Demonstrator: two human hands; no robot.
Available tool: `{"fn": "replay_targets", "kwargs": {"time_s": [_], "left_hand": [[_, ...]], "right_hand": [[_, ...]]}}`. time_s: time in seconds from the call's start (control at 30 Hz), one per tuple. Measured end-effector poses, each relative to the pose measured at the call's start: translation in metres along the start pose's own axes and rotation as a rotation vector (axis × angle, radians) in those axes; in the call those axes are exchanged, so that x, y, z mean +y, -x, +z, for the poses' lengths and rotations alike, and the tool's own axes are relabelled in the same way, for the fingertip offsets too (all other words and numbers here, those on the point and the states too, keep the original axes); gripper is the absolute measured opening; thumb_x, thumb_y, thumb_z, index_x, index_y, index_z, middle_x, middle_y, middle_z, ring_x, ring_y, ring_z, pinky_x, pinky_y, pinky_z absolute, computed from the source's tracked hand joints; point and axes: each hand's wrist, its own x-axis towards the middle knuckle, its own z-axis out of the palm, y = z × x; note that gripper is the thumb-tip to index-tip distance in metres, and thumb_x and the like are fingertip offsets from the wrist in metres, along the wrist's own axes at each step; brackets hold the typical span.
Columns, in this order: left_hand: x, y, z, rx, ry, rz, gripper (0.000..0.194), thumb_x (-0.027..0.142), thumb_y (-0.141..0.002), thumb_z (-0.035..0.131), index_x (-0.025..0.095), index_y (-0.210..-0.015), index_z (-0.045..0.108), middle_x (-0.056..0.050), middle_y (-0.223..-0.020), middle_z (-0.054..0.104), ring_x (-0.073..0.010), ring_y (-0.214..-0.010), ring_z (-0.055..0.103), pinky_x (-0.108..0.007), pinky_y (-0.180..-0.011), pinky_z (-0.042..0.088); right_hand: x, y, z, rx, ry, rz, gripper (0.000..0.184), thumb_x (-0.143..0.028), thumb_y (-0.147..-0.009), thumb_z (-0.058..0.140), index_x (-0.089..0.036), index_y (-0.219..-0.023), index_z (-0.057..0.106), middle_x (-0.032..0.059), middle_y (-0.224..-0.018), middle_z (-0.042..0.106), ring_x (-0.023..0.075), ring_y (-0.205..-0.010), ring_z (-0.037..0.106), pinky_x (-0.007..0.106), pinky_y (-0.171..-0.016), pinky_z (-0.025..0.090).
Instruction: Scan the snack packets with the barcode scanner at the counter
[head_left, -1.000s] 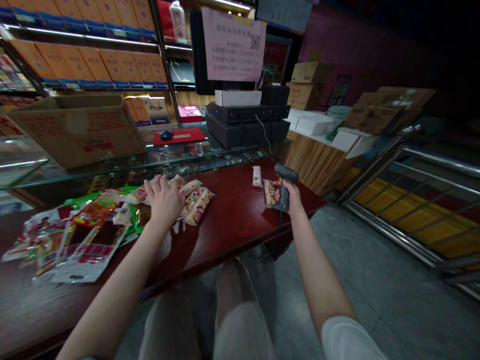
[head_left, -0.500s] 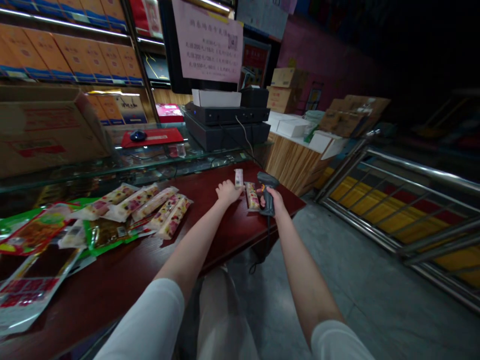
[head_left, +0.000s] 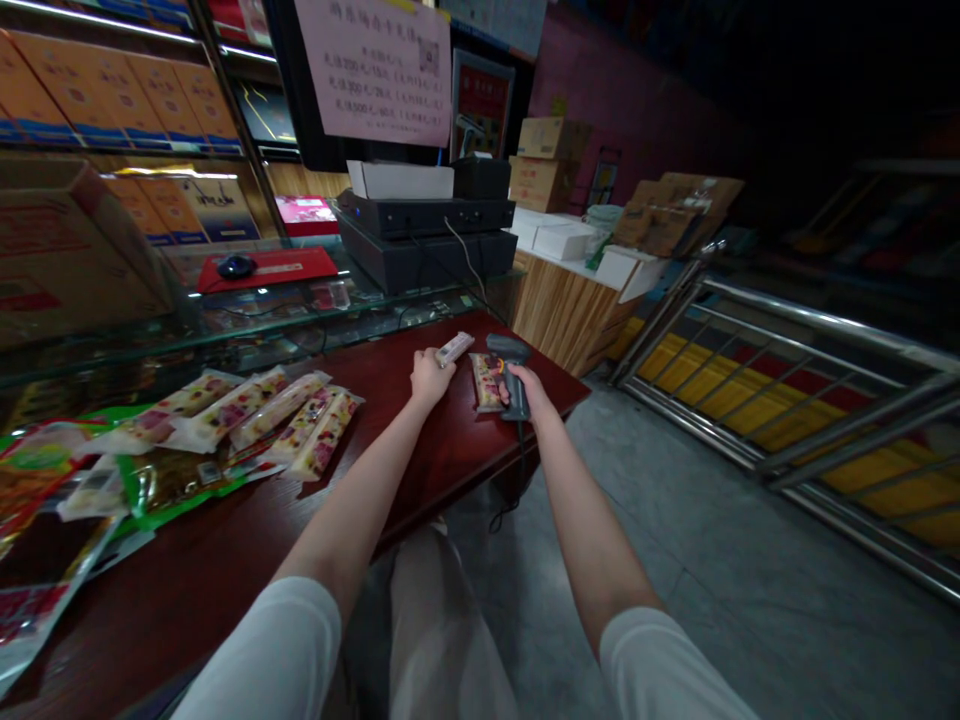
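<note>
My left hand is closed on a wrapped nougat bar, whose pale label faces up over the dark red table. In my right hand is a grey barcode scanner, gripped by its handle, its head pointing left. Another wrapped nougat bar, speckled with fruit pieces, lies on the table just left of the scanner. Several more wrapped bars rest in a row to the left, partly on top of green-edged food packets.
A glass counter behind the table carries a mouse on a red folder, a black cash drawer and a large cardboard box. A metal railing stands on the right. The scanner's cable hangs over the table edge.
My left hand has turned the nougat bar from upright to slanting, label up. The view has shifted slightly right. The scanner stays in my right hand.
</note>
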Motion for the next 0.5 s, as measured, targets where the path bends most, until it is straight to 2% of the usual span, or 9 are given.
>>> {"fn": "replay_targets", "kwargs": {"time_s": [0.1, 0.27, 0.4, 0.5], "left_hand": [[-0.014, 0.004, -0.029, 0.115, 0.152, 0.117, 0.037, 0.016, -0.073, 0.066, 0.016, -0.11, 0.065, -0.012, -0.11, 0.059, -0.0262, -0.109, 0.06, -0.042, -0.103, 0.045], [-0.032, 0.024, -0.077, 0.237, 0.217, 0.222, 0.043, 0.018, -0.075, 0.067, 0.018, -0.117, 0.063, -0.011, -0.115, 0.052, -0.0242, -0.109, 0.058, -0.04, -0.1, 0.049], [-0.041, 0.037, -0.1, 0.253, 0.155, 0.241, 0.043, 0.015, -0.076, 0.064, 0.02, -0.118, 0.062, -0.009, -0.114, 0.053, -0.0248, -0.112, 0.057, -0.043, -0.108, 0.044], [-0.047, 0.042, -0.109, 0.245, 0.124, 0.222, 0.044, 0.013, -0.075, 0.063, 0.021, -0.118, 0.062, -0.009, -0.114, 0.055, -0.0256, -0.113, 0.058, -0.044, -0.108, 0.044]], "right_hand": [[-0.006, 0.003, -0.001, -0.021, 0.007, 0.027, 0.043, -0.055, -0.073, 0.064, -0.014, -0.086, 0.068, -0.0015, -0.044, 0.056, 0.0109, -0.037, 0.047, 0.023, -0.039, 0.039], [-0.01, 0.01, 0.008, -0.053, -0.042, 0.01, 0.044, -0.052, -0.071, 0.067, -0.013, -0.092, 0.066, -0.0041, -0.042, 0.052, 0.0105, -0.036, 0.044, 0.022, -0.039, 0.036], [-0.008, 0.021, 0.035, -0.159, -0.061, -0.028, 0.04, -0.049, -0.074, 0.068, -0.015, -0.095, 0.064, -0.0053, -0.046, 0.053, 0.0101, -0.037, 0.043, 0.023, -0.038, 0.036], [-0.011, 0.031, 0.058, -0.221, -0.077, -0.03, 0.035, -0.043, -0.075, 0.071, -0.019, -0.097, 0.059, -0.0026, -0.067, 0.065, 0.0085, -0.04, 0.046, 0.023, -0.037, 0.038]]}}
